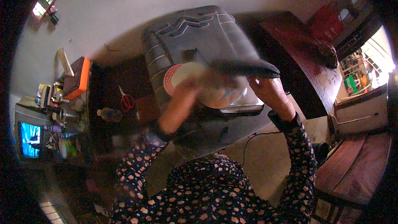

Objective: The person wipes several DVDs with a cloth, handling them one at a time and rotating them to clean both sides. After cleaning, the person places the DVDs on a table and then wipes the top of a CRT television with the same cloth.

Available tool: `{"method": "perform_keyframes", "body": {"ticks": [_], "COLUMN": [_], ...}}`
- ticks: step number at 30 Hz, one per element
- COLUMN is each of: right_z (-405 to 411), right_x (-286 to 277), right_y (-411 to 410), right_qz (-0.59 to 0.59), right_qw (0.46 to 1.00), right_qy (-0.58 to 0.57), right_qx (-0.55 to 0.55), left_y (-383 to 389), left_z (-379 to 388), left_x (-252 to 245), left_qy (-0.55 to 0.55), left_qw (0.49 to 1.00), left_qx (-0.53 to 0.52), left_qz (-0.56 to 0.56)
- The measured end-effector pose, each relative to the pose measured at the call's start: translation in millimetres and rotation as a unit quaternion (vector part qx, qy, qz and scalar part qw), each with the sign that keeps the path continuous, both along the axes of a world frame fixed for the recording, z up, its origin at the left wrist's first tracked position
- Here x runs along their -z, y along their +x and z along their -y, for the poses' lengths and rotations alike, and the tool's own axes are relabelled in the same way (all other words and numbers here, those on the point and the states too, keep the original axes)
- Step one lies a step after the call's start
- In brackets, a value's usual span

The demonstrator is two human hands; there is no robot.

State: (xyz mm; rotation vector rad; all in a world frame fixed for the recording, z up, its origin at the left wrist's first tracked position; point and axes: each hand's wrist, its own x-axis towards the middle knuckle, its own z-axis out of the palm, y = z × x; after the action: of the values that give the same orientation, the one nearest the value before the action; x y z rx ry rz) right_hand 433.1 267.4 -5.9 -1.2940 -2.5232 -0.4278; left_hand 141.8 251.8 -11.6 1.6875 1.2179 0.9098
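Note:
A large grey ribbed case, seemingly a hard-shell suitcase, lies flat in front of me. Above its near half, my right hand grips a dark, elongated object, too blurred to name. Motion blurs my left hand, whose fingers cannot be made out. Close to it is a pale round item with a red, white-dotted rim. Between the hands is a blurred, rounded, pale brown shape with bluish marks. Whether the left hand holds either one is unclear.
Red-handled scissors and a clear bottle lie at the left. Beyond them stand an orange-edged box, a metal cup and a lit screen. Dark reddish wooden furniture is on the right. A black cable hangs below.

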Motion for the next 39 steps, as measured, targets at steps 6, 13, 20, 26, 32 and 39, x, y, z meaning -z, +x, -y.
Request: {"method": "perform_keyframes", "body": {"ticks": [6, 13, 20, 26, 32, 39], "right_z": [4, 2, -9, -14, -10, -10], "right_x": [-17, -14, 4, 8, -3, -10], "right_y": [-15, -22, -26, -21, -26, -28], "right_qz": [-0.151, 0.015, 0.109, 0.157, 0.213, 0.239], "right_qw": [0.987, 0.999, 0.982, 0.976, 0.956, 0.937], "right_qy": [0.015, 0.022, 0.152, 0.150, 0.200, 0.253], "right_qx": [-0.054, 0.028, -0.021, -0.035, -0.023, -0.037], "left_y": [0, -9, -17, 8, 13, 10], "left_z": [23, 22, 16, 30, 32, 33], "left_x": [-28, -13, 24, -38, -49, -43], "left_qy": [-0.048, 0.015, -0.042, -0.161, -0.172, -0.157], "left_qw": [0.998, 0.992, 0.998, 0.984, 0.979, 0.980], "left_qx": [-0.014, -0.013, -0.032, -0.076, -0.108, -0.119], "left_qz": [-0.048, -0.123, -0.020, 0.005, -0.029, 0.018]}}
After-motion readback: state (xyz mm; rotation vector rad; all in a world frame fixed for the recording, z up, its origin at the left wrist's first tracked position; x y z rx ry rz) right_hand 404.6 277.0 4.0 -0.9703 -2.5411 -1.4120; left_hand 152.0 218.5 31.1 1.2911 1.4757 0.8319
